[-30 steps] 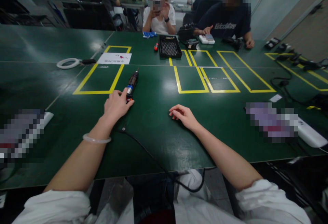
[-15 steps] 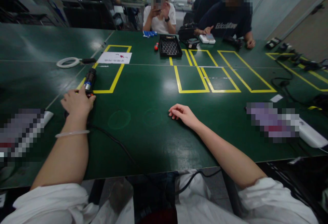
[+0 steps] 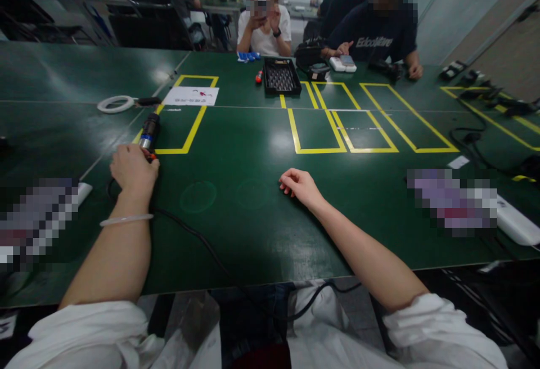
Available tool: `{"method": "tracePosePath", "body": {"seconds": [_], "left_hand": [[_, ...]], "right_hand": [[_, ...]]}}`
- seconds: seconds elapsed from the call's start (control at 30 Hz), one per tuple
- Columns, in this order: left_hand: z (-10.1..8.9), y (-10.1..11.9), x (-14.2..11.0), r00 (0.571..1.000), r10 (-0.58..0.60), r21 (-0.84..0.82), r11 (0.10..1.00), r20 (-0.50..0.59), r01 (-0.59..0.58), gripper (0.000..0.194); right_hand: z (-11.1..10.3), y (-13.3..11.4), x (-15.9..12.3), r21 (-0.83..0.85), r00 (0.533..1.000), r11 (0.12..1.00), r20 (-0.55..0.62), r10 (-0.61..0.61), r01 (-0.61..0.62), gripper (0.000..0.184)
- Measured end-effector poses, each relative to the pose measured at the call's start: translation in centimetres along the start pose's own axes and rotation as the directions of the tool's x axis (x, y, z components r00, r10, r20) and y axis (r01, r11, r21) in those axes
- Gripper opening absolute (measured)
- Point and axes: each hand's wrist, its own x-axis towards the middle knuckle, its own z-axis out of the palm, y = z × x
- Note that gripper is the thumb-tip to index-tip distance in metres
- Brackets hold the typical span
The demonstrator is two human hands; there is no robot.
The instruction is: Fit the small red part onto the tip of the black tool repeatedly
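Observation:
My left hand (image 3: pixel 134 169) is wrapped over the rear of a black corded power tool (image 3: pixel 149 128). A silver and blue collar and a bit of orange show beside my fingers; the grip itself is hidden under my palm. The tool lies on the green table (image 3: pixel 261 234) with its black front end pointing away from me, by the left yellow tape outline. A black cord (image 3: pixel 194 231) runs from near my left wrist towards the table's front edge. My right hand (image 3: pixel 300 186) rests on the table with fingers loosely curled in, and nothing shows in it.
Beyond the tool are a white ring-shaped coil (image 3: pixel 115 104) and a printed white sheet (image 3: pixel 192 96). At the far side stand a black tray (image 3: pixel 282 89) and a small red-orange item (image 3: pixel 259 77). Two people sit opposite. Blurred-out devices (image 3: pixel 451 197) lie to either side of me.
My left fingers, earlier spread with one stretched along the tool, are now curled in around it. My right hand has stayed nearly still, and the view has shifted slightly.

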Motion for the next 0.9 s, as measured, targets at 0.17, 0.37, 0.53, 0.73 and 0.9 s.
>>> {"method": "tracePosePath", "body": {"seconds": [0.17,0.37,0.53,0.73,0.9], "left_hand": [[-0.4,0.8,-0.3,0.984,-0.175,0.051,0.983,-0.043,0.177,0.043],[-1.4,5.0,-1.1,0.991,-0.034,-0.217,0.976,-0.126,0.006,0.040],[-1.7,13.8,-5.7,0.884,0.407,-0.750,0.653,0.230,-0.106,0.036],[-1.9,19.8,-10.8,0.675,0.594,-0.876,0.450,0.438,0.172,0.040],[-1.2,19.7,-11.4,0.649,0.574,-0.854,0.452,0.498,0.255,0.036]], "right_hand": [[0.0,0.3,-0.2,0.007,0.999,0.999,-0.021,-0.041,0.041,0.019],[0.1,0.3,-0.3,0.010,0.998,0.998,-0.017,-0.059,0.059,0.022],[-0.1,0.2,-0.6,0.013,0.996,0.996,0.020,-0.091,0.090,0.022],[-0.1,0.0,-1.2,0.108,0.970,0.975,0.127,-0.207,0.194,0.037],[0.0,-0.1,-1.6,0.095,0.942,0.968,0.228,-0.248,0.232,0.038]]}}
